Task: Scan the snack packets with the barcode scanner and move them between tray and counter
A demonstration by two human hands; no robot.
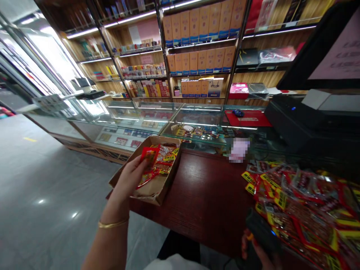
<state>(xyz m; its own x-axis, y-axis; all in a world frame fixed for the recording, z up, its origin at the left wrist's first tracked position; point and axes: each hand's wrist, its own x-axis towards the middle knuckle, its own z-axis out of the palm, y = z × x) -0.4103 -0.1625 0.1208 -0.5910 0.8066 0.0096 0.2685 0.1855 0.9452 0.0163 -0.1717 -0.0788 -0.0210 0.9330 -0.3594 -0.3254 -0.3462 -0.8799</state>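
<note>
My left hand [132, 173] grips a small red snack packet [149, 156] between thumb and fingers, just above an open cardboard box [174, 170]. Inside that box lie several shiny snack packets [165, 165] with red edges and yellow labels. At the lower right, my right hand [257, 249] is wrapped around a black barcode scanner [263, 228] with a small blue light. Part of this hand is dark and cut off by the frame's bottom edge. Beside the scanner spreads a large pile of red and yellow snack packets [303, 210].
The box and pile rest on a dark red wooden table [202, 191]. Behind it runs a glass display counter [197, 112], with a blurred-out pale item [239, 149] near its edge. A monitor [323, 52] juts in at the upper right above a black machine [303, 120]. Stocked shelves [201, 41] line the wall.
</note>
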